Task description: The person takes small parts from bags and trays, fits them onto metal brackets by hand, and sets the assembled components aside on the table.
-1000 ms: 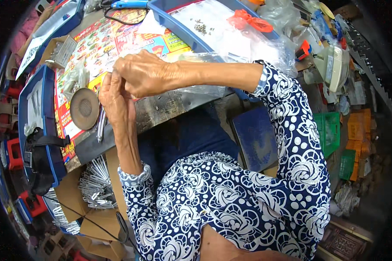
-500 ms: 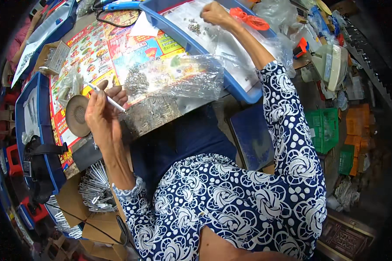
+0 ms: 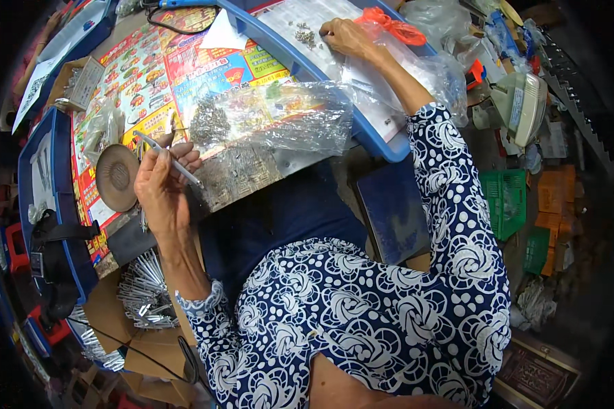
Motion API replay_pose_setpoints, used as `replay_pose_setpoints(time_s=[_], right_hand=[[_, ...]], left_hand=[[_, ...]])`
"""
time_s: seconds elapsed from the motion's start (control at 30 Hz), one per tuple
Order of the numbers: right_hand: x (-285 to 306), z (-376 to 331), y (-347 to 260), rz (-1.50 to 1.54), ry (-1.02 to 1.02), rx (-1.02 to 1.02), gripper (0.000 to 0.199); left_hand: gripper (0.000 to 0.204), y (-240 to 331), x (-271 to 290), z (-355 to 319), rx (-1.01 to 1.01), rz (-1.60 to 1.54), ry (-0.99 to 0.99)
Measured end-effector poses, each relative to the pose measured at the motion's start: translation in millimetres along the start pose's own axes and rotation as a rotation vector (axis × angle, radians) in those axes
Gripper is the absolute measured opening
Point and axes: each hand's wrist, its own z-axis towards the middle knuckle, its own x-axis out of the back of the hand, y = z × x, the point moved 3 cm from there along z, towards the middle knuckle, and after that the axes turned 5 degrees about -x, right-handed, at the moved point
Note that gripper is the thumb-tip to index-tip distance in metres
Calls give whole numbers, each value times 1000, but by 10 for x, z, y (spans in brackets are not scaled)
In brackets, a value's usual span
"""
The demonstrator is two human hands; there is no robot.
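Observation:
My left hand is closed round a slim silver-white rod, which slants across the fingers with both ends sticking out. Just beside that hand is a round brown dish. My right hand reaches into a large blue tray with its fingers bent and fingertips together. Next to those fingertips lies a small pile of tiny metal parts on the tray's pale lining. Whatever the right fingers hold is too small to make out. On the table between my hands, more tiny parts lie by a clear plastic bag.
Colourful printed sheets cover the table. A second blue tray stands at the left edge. Below it a cardboard box holds several silver rods. Red plastic lies in the large tray, and green baskets stand at right.
My right hand has come down and a little to the right, its fingers now beside the pile of tiny parts. My left hand keeps the rod, which has tilted slightly.

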Motion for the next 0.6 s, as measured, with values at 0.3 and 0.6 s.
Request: replay_pose_setpoints(time_s=[0.3,0.6], right_hand=[[-148,46,-83,-250,68,153,10],[211,145,-22,161,124,-12,22]], left_hand=[[27,-2,20,-64,-14,20,34],[21,-73,-103,-75,-59,-116,17]])
